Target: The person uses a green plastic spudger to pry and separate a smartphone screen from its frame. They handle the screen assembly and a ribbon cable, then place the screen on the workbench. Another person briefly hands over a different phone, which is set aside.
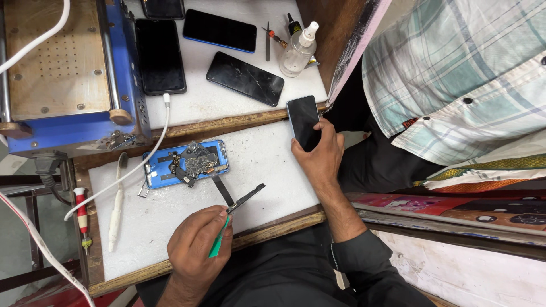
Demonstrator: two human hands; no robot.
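Head view: my left hand (199, 241), low in the frame, is closed on a green tool (218, 243) and pinches a thin dark strip (245, 198) at its near end, so the strip juts up and to the right over the white mat (267, 165), lifted where I can work on it. My right hand (319, 156), right of centre, grips a small phone (303, 121), screen up at the mat's far right corner, thumb on the glass, probably to keep it steady. The opened blue phone (186, 162) lies flat left of centre, boards bared and a ribbon trailing towards the strip, near enough to reach. A white cable (145, 156) crosses its left end. Three more phones (244, 78) and a spray bottle (298, 50) sit on the upper bench (239, 102), out of the way. A red screwdriver (82, 219) lies at the far left
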